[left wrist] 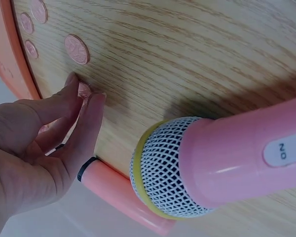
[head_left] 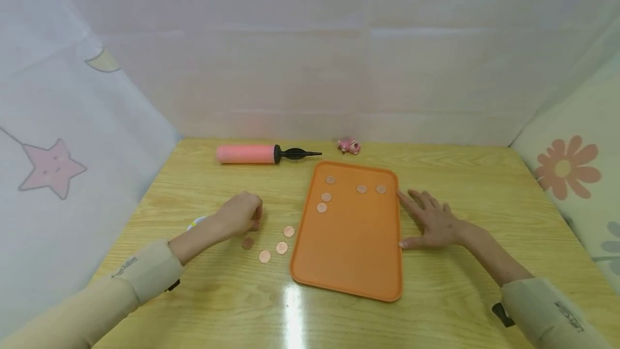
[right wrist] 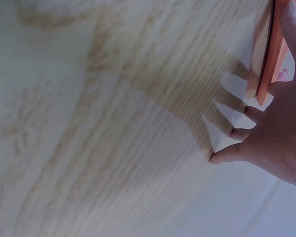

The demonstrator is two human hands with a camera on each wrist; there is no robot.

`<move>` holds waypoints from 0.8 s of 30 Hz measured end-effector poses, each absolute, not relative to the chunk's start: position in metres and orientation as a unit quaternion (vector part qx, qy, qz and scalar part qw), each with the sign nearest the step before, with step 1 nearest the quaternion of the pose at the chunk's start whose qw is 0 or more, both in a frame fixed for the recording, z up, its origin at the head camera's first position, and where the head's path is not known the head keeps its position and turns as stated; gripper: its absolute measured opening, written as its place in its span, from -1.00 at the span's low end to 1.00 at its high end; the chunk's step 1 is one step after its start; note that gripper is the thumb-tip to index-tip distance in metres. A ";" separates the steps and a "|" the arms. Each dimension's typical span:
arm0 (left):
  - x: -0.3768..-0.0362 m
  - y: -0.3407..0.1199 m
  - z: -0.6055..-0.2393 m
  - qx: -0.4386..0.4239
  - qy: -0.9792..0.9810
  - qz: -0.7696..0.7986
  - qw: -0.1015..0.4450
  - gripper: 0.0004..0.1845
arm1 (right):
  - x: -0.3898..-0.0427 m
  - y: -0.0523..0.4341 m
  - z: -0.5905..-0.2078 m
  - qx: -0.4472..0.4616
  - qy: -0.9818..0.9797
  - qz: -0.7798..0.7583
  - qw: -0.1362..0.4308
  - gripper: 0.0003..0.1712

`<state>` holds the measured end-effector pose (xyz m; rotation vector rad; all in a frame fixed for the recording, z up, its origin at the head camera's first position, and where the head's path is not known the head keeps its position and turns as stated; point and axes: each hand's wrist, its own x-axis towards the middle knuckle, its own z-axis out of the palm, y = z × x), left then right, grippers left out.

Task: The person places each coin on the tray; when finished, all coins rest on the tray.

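My left hand (head_left: pixel 240 213) is low over the table, left of the orange tray (head_left: pixel 353 246). In the left wrist view its thumb and fingertips pinch a copper coin (left wrist: pixel 84 91), partly hidden by the fingers. Another coin (left wrist: pixel 77 49) lies flat close by; in the head view several loose coins (head_left: pixel 282 248) are spread between this hand and the tray. Several more coins (head_left: pixel 326 197) lie in the tray's far half. With fingers spread, my right hand (head_left: pixel 436 226) rests at the tray's right edge, thumb and index fingertip at the rim (right wrist: pixel 271 64).
A pink microphone (left wrist: pixel 237 153) lies left of my left hand, mostly hidden behind the forearm in the head view. Along the back of the table are a pink hand pump (head_left: pixel 247 154) with black nozzle and a small pink figurine (head_left: pixel 349 146). Curtains enclose the table.
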<state>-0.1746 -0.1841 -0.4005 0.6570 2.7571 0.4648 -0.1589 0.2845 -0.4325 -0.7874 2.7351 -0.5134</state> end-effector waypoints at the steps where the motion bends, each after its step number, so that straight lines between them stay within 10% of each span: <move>1: -0.174 -0.185 -0.401 0.229 0.952 0.160 0.128 -0.81 | -0.159 0.284 -0.433 -0.271 0.938 -0.177 0.124 0.26; 24: -0.177 -0.200 -0.403 0.206 0.956 0.158 0.134 -0.76 | -0.157 0.283 -0.432 -0.273 0.939 -0.172 0.117 0.26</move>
